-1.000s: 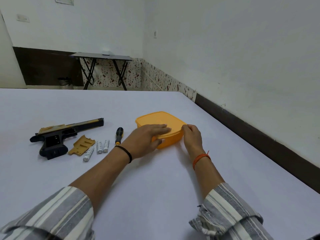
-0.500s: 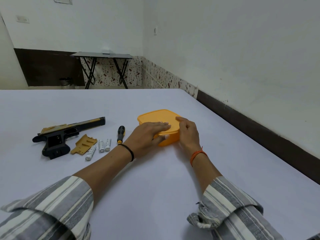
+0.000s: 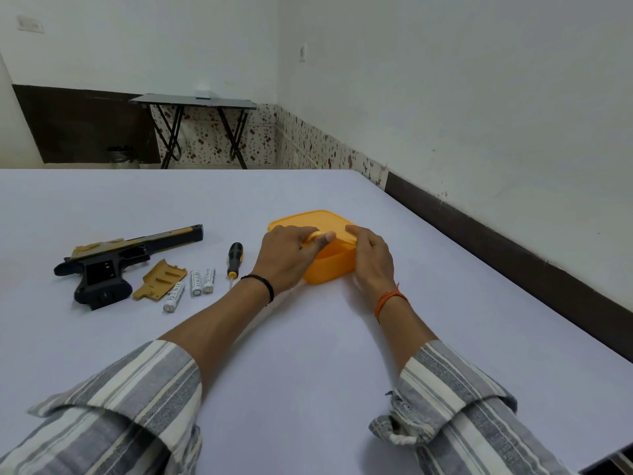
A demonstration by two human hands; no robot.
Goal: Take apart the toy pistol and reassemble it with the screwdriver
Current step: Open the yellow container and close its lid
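Observation:
The black and tan toy pistol (image 3: 113, 265) lies on its side at the left of the white table (image 3: 308, 354), its battery bay uncovered. Beside it lie the tan battery cover (image 3: 159, 279), three white batteries (image 3: 196, 282) and a black-and-yellow screwdriver (image 3: 234, 258). To their right stands an orange plastic box (image 3: 330, 270). My left hand (image 3: 287, 255) pinches the near-left corner of its orange lid (image 3: 308, 221), which is raised at the front. My right hand (image 3: 373, 258) grips the box's right side, index finger on the lid.
The table's right edge runs along a dark skirting strip and a white wall (image 3: 479, 114). A black folding table (image 3: 195, 101) stands in the far corner of the room, beyond the table's far edge.
My left hand went from lying flat on the lid to pinching its corner, and the lid's front has lifted off the box. My right hand slid up along the box's right side.

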